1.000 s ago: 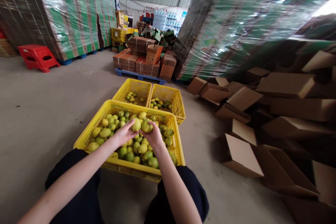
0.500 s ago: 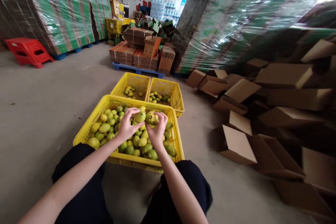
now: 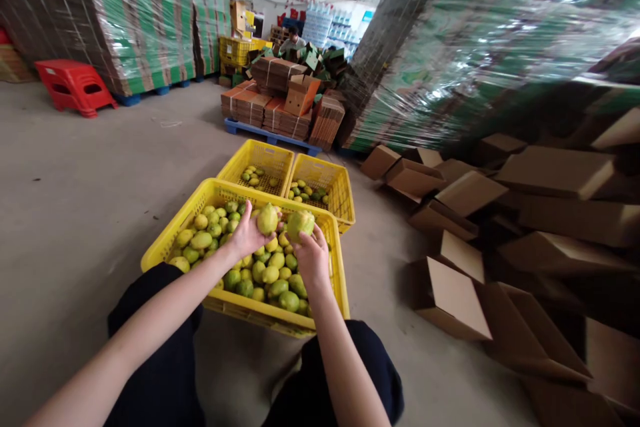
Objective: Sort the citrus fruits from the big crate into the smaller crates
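A large yellow crate (image 3: 170,233) full of green and yellow lemons stands before my knees. Above its lemons, my left hand (image 3: 249,232) holds a yellow-green lemon (image 3: 267,219), thumb raised beside it. My right hand (image 3: 313,255) grips a greener lemon (image 3: 300,225) from below and the right, its fingers partly hidden behind the fruit. The two held lemons are side by side with a small gap between them.
Two smaller yellow crates (image 3: 349,197) with some lemons adjoin the large one's far side. Cardboard boxes (image 3: 457,293) lie heaped on the right. A red stool (image 3: 77,87), wrapped pallets and a blue pallet (image 3: 273,137) of flattened cartons stand farther back, where a person (image 3: 293,41) is visible.
Both hands have turned, showing other sides of the lemons. The right hand has shifted slightly right and down, widening the gap between the fruits. The camera view has shifted a little.
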The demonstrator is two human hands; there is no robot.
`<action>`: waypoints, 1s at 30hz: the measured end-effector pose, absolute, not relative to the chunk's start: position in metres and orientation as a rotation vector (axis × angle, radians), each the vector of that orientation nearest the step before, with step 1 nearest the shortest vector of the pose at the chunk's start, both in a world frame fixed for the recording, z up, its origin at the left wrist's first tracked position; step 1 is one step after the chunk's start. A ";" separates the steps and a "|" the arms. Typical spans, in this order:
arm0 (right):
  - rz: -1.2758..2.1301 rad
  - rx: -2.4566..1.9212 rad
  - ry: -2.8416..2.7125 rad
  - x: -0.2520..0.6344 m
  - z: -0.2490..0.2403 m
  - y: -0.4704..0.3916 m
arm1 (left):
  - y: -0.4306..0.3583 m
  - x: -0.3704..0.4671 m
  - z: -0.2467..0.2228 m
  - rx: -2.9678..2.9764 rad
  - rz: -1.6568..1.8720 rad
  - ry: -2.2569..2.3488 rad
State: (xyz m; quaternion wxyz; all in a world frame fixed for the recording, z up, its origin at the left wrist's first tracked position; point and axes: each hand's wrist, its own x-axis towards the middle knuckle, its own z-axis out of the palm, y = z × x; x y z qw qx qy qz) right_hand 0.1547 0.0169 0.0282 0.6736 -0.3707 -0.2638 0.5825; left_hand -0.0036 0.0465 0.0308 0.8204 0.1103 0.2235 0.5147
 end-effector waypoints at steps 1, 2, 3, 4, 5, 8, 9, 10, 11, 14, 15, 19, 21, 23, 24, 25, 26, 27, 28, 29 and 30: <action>1.326 -0.805 -0.576 0.156 0.030 0.018 | 0.048 -0.005 0.032 0.228 1.110 0.479; 1.343 -0.782 -0.566 0.156 0.032 0.019 | 0.049 -0.006 0.032 0.224 1.129 0.490; 1.365 -0.770 -0.555 0.157 0.033 0.020 | 0.050 -0.007 0.032 0.222 1.148 0.507; 1.389 -0.767 -0.541 0.156 0.034 0.022 | 0.052 -0.007 0.032 0.220 1.162 0.532; 1.414 -0.773 -0.521 0.155 0.035 0.023 | 0.053 -0.007 0.031 0.218 1.173 0.559; 1.491 -0.781 -0.428 0.149 0.035 0.027 | 0.052 -0.004 0.030 0.212 1.184 0.585; 1.516 -0.768 -0.387 0.147 0.034 0.028 | 0.052 -0.002 0.029 0.207 1.184 0.571; 1.535 -0.751 -0.341 0.144 0.034 0.029 | 0.051 0.000 0.029 0.202 1.185 0.548; 1.548 -0.736 -0.294 0.141 0.033 0.030 | 0.051 0.002 0.029 0.197 1.187 0.525; 1.535 -0.704 -0.178 0.136 0.032 0.034 | 0.051 0.006 0.030 0.197 1.198 0.520; 1.525 -0.692 -0.164 0.135 0.032 0.034 | 0.052 0.006 0.030 0.196 1.200 0.529; 1.572 -0.642 -0.298 0.135 0.034 0.035 | 0.053 0.004 0.032 0.156 1.220 0.570; 1.618 -0.626 -0.386 0.137 0.035 0.033 | 0.050 0.003 0.035 0.100 1.225 0.573; 1.647 -0.602 -0.426 0.140 0.036 0.032 | 0.047 0.000 0.039 0.035 1.225 0.552; 1.657 -0.594 -0.432 0.141 0.036 0.031 | 0.045 -0.001 0.041 0.017 1.224 0.537; 1.660 -0.596 -0.429 0.141 0.036 0.030 | 0.044 -0.002 0.042 0.010 1.219 0.527; 1.655 -0.612 -0.416 0.142 0.035 0.030 | 0.043 -0.002 0.044 0.007 1.212 0.524; 1.645 -0.639 -0.395 0.142 0.034 0.029 | 0.043 -0.003 0.044 0.004 1.206 0.532; 1.632 -0.671 -0.369 0.142 0.033 0.029 | 0.044 -0.002 0.043 0.000 1.200 0.548; 1.619 -0.699 -0.341 0.142 0.031 0.029 | 0.045 -0.001 0.042 0.000 1.192 0.580; 1.605 -0.718 -0.309 0.143 0.029 0.029 | 0.046 0.001 0.040 0.010 1.188 0.627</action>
